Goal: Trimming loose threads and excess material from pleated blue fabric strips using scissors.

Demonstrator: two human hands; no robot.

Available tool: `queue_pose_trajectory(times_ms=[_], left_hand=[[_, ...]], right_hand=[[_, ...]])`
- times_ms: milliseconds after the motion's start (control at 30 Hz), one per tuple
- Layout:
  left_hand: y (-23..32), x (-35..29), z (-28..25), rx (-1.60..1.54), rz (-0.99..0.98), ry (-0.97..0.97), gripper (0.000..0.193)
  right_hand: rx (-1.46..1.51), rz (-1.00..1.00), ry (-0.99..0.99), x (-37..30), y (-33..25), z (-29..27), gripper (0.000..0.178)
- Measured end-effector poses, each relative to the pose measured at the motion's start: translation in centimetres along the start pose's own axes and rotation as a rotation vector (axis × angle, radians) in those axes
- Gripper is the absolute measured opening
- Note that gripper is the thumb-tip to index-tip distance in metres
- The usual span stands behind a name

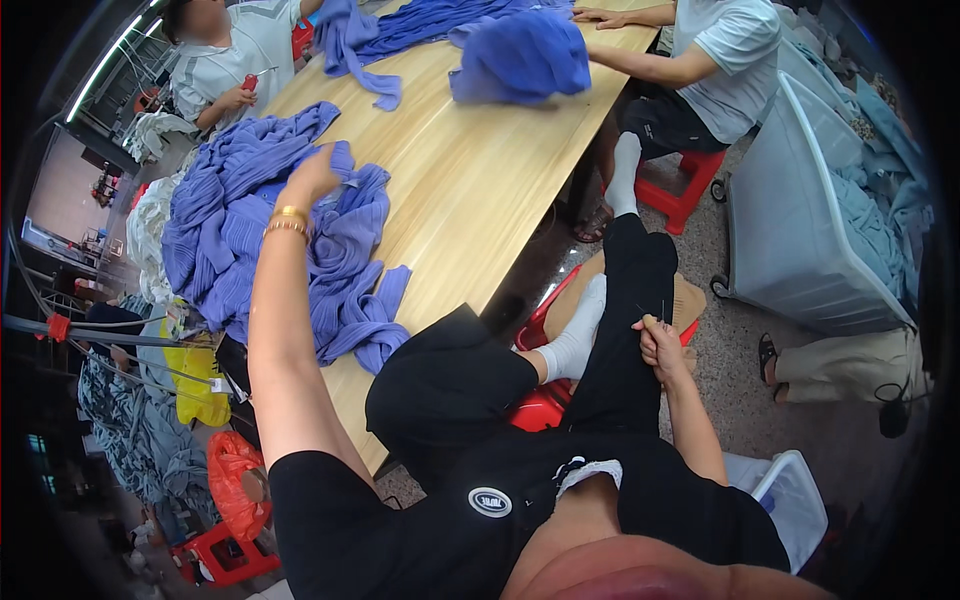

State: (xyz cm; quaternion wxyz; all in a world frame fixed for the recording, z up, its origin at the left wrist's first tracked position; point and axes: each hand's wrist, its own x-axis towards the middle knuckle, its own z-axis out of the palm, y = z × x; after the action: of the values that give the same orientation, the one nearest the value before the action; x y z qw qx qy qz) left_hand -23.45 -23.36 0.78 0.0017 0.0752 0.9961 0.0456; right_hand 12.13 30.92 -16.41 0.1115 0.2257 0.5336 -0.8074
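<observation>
Wood-grain table [490, 150], ribbed purple cloth [235, 225], left hand [316, 173] atop, grip unclear, right hand [661, 350] curled closed

We record a lit strip light [100, 70] at the upper left of the frame, a pale wood-grain table [480, 170] at upper centre, speckled grey floor [728, 345] right of centre, and a red stool [698, 170] at upper right.

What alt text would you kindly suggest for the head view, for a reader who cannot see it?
A person's left hand is at a heap of purple cloth on a wooden table, while their right hand grips what looks like a small tool. Two other people are at the table; a white cart of pale cloth stands at right.
</observation>
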Motion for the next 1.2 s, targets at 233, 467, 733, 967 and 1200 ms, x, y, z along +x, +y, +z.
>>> queue_pose_trajectory(times_ms=[233, 467, 733, 967, 1200], left_hand=[[8.9, 7.0, -7.5, -0.368, 0.069, 0.164, 0.086], [10.5, 8.4, -5.2, -0.483, 0.103, 0.112, 0.093], [5.7, 9.3, -1.5, -0.383, 0.046, 0.123, 0.099], [5.5, 6.0, -2.4, -0.448, -0.115, -0.126, 0.091], [3.7, 6.0, 0.1, -0.508, -0.042, -0.044, 0.088]], right_hand=[[0.015, -0.014, -0.005, -0.3, 0.1, -0.2, 0.028], [0.007, 0.008, 0.0, -0.5, 0.3, 0.0, 0.027], [0.008, 0.029, 0.013, -0.3, 0.0, 0.2, 0.027], [-0.005, 0.017, 0.033, -0.3, 0.0, -0.1, 0.028], [-0.016, 0.017, 0.022, -0.4, 0.0, -0.1, 0.027]])
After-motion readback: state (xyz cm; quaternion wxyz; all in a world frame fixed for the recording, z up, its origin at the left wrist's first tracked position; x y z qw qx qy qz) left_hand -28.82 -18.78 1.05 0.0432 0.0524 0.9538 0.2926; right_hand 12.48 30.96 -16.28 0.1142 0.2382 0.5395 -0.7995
